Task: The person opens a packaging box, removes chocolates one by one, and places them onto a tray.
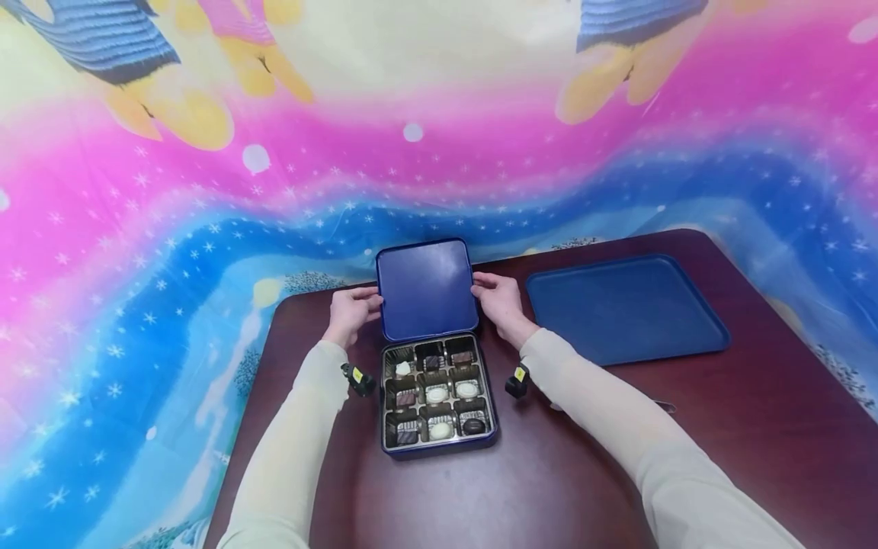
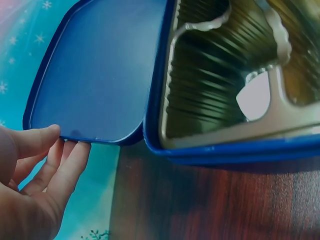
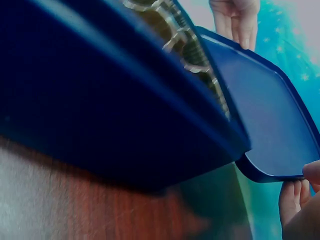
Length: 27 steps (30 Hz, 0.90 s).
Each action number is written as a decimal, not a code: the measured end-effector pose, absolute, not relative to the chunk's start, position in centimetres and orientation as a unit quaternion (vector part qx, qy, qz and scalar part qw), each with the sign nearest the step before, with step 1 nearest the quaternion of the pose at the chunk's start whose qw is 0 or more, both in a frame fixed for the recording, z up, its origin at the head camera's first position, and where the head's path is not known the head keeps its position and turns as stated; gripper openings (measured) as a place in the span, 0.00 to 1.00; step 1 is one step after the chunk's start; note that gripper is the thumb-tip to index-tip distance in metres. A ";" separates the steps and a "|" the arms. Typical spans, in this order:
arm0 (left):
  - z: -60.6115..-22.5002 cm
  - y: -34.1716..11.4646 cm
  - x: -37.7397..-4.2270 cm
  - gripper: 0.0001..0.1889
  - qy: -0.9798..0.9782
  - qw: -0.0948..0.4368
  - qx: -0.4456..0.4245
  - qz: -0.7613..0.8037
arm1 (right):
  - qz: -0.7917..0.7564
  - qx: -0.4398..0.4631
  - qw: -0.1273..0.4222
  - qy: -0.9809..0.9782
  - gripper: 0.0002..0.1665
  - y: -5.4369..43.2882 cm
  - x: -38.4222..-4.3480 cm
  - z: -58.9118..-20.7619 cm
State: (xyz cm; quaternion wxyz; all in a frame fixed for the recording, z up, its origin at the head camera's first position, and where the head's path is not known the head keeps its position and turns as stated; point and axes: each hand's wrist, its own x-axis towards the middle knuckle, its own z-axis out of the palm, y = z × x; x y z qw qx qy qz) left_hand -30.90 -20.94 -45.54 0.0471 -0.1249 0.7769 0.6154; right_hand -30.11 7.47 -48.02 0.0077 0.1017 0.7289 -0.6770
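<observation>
A square blue tin [image 1: 439,450] of chocolates sits on the table, its lid [image 1: 428,290] standing tilted up behind it with the inside facing me. My left hand [image 1: 351,311] grips the lid's left edge, thumb on the inner side and fingers behind, as the left wrist view shows. At the opposite edge, my right hand [image 1: 504,301] pinches the rim the same way. Inside the tin, a divided tray [image 1: 420,389] holds dark, brown and white chocolates, one per compartment. A white chocolate [image 2: 255,97] lies in the corner compartment nearest my left hand.
To the right of the tin lies a large blue tray [image 1: 624,309] on the dark wooden table [image 1: 754,427]. Behind the table hangs a colourful printed cloth [image 1: 329,168]. Part of a thin metal object [image 1: 665,406] shows beside my right sleeve.
</observation>
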 end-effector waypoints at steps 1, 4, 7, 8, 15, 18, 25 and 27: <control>-45.8 -21.0 -30.9 0.18 0.779 0.051 -0.125 0.613 | -0.671 0.103 0.010 0.734 0.22 7.5 -30.2 -48.4; -46.6 -21.1 -31.0 0.18 0.783 0.065 -0.123 0.607 | -0.658 0.105 0.021 0.745 0.21 7.6 -30.3 -49.4; -47.3 -21.1 -31.1 0.18 0.784 0.089 -0.117 0.604 | -0.648 0.111 0.027 0.753 0.21 7.8 -30.3 -50.1; -47.5 -21.0 -31.2 0.18 0.784 0.096 -0.114 0.602 | -0.644 0.113 0.028 0.756 0.20 7.8 -30.3 -50.3; -48.4 -21.1 -31.5 0.19 0.786 0.133 -0.110 0.593 | -0.612 0.115 0.040 0.781 0.21 7.9 -30.6 -51.3; -48.6 -21.2 -31.7 0.20 0.778 0.156 -0.115 0.598 | -0.606 0.115 0.050 0.786 0.21 7.9 -30.6 -51.2; -49.2 -21.2 -31.9 0.22 0.760 0.200 -0.129 0.605 | -0.588 0.108 0.076 0.798 0.22 8.3 -30.6 -51.4; -49.4 -21.2 -31.9 0.22 0.758 0.209 -0.129 0.604 | -0.582 0.109 0.084 0.802 0.22 8.5 -30.5 -51.6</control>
